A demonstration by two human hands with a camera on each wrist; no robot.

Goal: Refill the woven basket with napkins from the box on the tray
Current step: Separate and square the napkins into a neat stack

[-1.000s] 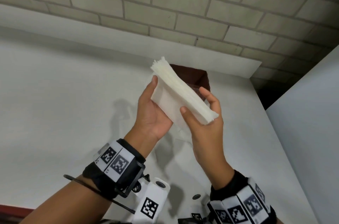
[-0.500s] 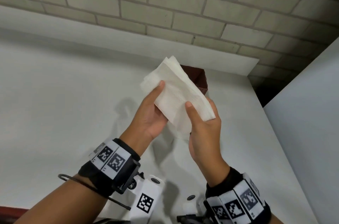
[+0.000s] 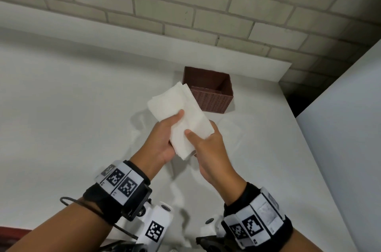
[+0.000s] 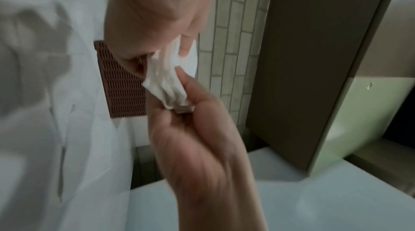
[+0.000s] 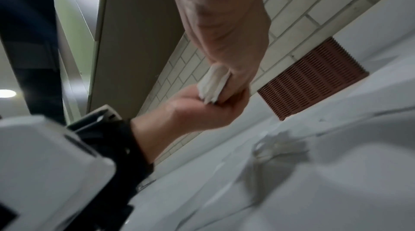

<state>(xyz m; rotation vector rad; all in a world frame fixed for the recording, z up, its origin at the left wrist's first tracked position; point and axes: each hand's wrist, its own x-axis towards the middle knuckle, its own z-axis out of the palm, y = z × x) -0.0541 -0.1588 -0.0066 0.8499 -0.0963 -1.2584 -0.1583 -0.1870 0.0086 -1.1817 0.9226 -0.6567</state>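
1. Both hands share one grip on a stack of white napkins (image 3: pixel 181 119), held in the air above the white surface (image 3: pixel 61 107).
2. The left hand (image 3: pixel 162 138) closes round the stack's left side: its thumb lies across the top sheet and its fingers are curled beneath.
3. The right hand (image 3: pixel 208 144) closes on the near right corner, thumb pressed on top, fingers tucked under.
4. The stack's long axis runs diagonally, from its near end between the two palms up and away to the left; the far end points toward the left corner of the woven basket (image 3: pixel 212 97).
5. The broad face of the stack is turned up toward the head camera, tilted, with the far end higher than the near end.
6. The brown basket stands on the surface just beyond the grip and slightly to its right, its open top up; the far edge of the napkins overlaps its left corner in the head view.
7. Whether paper and basket touch cannot be told.
8. In the left wrist view the near edges of the napkins (image 4: pixel 166 83) fan out loosely between the fingers, and the picture is blurred.
9. In the right wrist view only a small tuft of the stack (image 5: pixel 213 85) shows; the rest is hidden by the hands.
10. The fingers under the stack are hidden in the head view.
11. A brick wall (image 3: pixel 185 0) rises behind the surface.
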